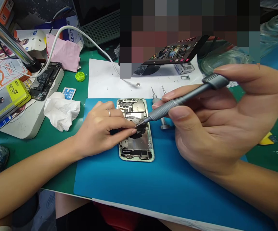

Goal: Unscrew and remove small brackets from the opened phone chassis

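In my right hand (pixel 208 128) is a grey precision screwdriver (pixel 165 109), its cap end under the forefinger and its knurled grip between thumb and fingers. The thin blade slants down to the left. My left hand (pixel 102 128), with a ring on one finger, pinches thumb and forefinger together at the blade's tip; any tiny part there is too small to make out. Both meet above an opened phone body (pixel 139 144) with bare internal parts, lying on a blue mat (pixel 100 183). Partly hidden behind my right fingers, another small screwdriver (pixel 165 125) lies on the mat.
A white cable (pixel 81 30) arches over a white paper sheet (pixel 102 77). To the left are crumpled tissue (pixel 62 110), a green cap (pixel 80 76), another opened phone (pixel 46 80) and a yellow battery box (pixel 11 96). A tilted lit screen (pixel 172 53) and glass jar (pixel 223 57) stand behind.
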`<action>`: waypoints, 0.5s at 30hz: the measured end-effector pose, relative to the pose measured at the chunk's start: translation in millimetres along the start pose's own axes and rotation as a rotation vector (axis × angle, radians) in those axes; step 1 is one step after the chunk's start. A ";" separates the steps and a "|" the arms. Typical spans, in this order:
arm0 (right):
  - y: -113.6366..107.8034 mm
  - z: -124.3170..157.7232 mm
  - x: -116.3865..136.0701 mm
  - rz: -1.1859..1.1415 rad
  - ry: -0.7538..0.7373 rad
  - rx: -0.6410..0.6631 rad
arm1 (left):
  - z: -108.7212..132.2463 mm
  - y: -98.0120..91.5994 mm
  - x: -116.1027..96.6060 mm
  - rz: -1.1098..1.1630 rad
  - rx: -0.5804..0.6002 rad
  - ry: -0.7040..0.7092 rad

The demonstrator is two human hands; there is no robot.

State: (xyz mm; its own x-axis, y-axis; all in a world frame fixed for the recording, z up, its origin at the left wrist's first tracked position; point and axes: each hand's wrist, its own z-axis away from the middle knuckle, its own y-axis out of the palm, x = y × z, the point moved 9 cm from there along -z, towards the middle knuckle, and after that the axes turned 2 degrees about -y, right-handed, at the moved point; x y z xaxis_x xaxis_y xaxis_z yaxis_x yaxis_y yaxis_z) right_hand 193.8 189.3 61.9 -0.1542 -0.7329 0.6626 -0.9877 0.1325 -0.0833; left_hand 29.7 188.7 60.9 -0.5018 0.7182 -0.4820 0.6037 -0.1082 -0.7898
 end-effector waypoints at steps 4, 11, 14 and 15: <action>-1.6 0.6 -0.3 -0.015 -0.033 -0.031 | -0.2 0.0 0.4 0.004 0.005 -0.011; -3.2 1.2 -3.0 -0.035 -0.018 -0.061 | 0.0 0.6 1.1 0.002 0.016 -0.024; -3.7 0.9 -0.6 -0.053 -0.033 -0.073 | 0.5 0.8 1.6 0.003 0.019 -0.033; -4.0 0.8 -1.0 -0.049 -0.026 -0.079 | 0.6 0.6 1.7 0.002 0.017 -0.035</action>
State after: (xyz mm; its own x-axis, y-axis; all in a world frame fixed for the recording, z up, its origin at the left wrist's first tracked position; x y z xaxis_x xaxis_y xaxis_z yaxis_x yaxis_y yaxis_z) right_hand 197.9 189.0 60.9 -0.1069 -0.7566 0.6451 -0.9891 0.1472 0.0088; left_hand 28.9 189.5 59.4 -0.5225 0.6934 -0.4961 0.5944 -0.1210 -0.7950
